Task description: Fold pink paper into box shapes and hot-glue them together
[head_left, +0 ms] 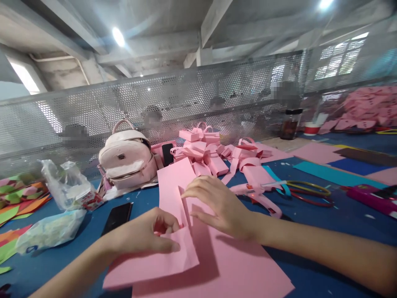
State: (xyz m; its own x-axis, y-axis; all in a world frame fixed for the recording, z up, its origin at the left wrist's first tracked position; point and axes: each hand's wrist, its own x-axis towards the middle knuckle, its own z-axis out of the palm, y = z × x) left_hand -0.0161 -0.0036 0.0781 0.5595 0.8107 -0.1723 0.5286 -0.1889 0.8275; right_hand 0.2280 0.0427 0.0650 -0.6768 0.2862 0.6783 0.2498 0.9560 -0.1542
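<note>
Between my hands is a sheet of pink paper (186,252), with a narrow folded edge standing up along its middle. My left hand (149,231) has its fingers curled under the near part and its thumb on top, pinching the paper. On the other side, my right hand (217,203) rests its bent fingers and thumb against the raised edge. More flat pink paper (245,269) lies underneath on the blue table (307,252). Just beyond my right wrist lies a pink glue gun (257,194).
Folded pink paper pieces (204,149) are heaped behind the sheet. A pale pink backpack (127,157), a black phone (118,217) and plastic bags (52,231) lie leftward. Rightward are yellow and red rings (310,192), a magenta tool (369,198), a dark jar (290,124) and a perforated metal screen (192,99).
</note>
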